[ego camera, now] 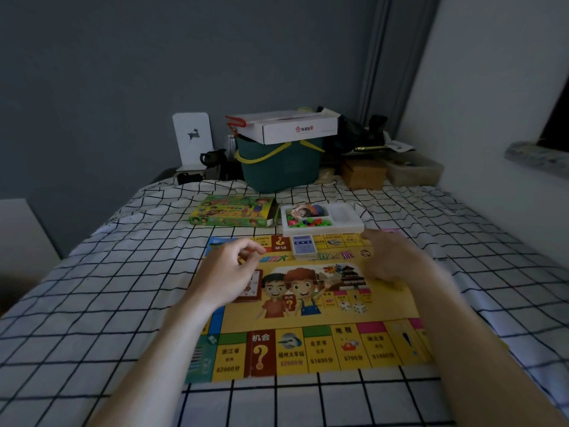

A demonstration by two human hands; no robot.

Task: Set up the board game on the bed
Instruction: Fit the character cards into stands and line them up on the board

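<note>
Board [308,303] lies flat and unfolded on the bed [92,303], near the person so both hands can reach every edge, with a card deck [303,246] already on its far part. Just beyond it the tray [323,218] of pieces and the box [232,211] sit side by side, probably kept close for pulling out the rest. The left hand [229,269] hovers over the board with fingers curled, seemingly pinching something small and orange; the right hand [391,257] hangs loosely curled, gripping nothing visible.
</note>
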